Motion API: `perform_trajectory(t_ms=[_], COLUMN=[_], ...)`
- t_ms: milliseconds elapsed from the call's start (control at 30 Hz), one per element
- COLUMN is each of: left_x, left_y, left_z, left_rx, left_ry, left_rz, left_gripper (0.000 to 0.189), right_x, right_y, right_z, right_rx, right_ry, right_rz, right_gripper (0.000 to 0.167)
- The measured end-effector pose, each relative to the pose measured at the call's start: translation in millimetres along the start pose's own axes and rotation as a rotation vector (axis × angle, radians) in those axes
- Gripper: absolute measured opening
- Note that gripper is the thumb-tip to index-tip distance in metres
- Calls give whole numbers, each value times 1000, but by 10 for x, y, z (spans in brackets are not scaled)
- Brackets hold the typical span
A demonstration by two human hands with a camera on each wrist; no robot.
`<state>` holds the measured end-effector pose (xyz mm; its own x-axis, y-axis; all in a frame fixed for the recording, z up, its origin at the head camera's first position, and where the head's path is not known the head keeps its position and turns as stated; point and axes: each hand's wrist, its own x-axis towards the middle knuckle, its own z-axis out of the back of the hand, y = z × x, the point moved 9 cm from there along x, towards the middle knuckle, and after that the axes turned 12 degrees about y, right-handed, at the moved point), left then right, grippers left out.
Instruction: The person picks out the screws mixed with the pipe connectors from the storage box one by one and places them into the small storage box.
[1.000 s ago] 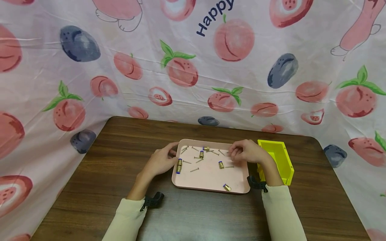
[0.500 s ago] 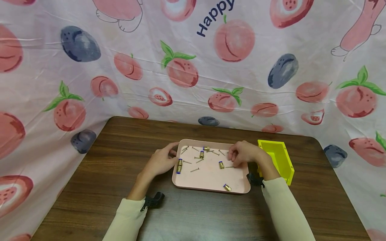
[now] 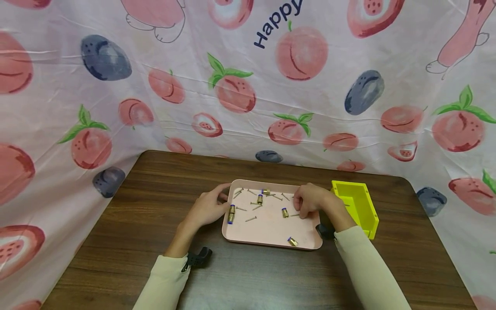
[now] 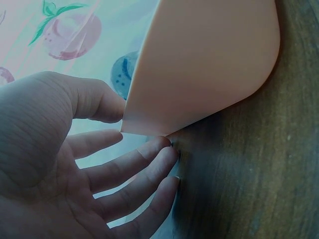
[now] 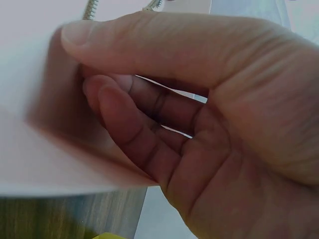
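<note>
Inside the tray (image 3: 263, 234), right: my right hand (image 3: 313, 200) shifted nearer, curled, can't tell if gripping.
Left rim (image 3: 224, 227): my left hand (image 3: 209, 205) unmoved, relaxed.

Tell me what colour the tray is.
Pale pink; the tray shows best in the head view.

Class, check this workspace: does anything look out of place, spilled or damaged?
No spill or damage stands out. The one untidy spot is inside the pink tray: screws and brass-coloured fittings lie mixed together, pointing different ways rather than sorted. What the right hand covers is hidden.
</note>
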<state>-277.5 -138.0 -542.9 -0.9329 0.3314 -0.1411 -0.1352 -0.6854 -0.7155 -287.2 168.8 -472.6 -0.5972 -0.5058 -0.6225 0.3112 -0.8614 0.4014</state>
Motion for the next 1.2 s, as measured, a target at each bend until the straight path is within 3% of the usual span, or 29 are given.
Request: perform_trajectory(t_ms=[367, 1200], left_x=[18, 37], left_y=[29, 51], left_z=[-8, -29], left_rx=[9, 12], left_ry=[6, 9], left_rz=[-9, -11], left_gripper=[64, 64], right_x=[24, -102], right_y=[17, 96], right_z=[7, 131], right_rx=[-49, 93], right_ry=[-58, -259], right_rz=[9, 253], right_gripper=[21, 14])
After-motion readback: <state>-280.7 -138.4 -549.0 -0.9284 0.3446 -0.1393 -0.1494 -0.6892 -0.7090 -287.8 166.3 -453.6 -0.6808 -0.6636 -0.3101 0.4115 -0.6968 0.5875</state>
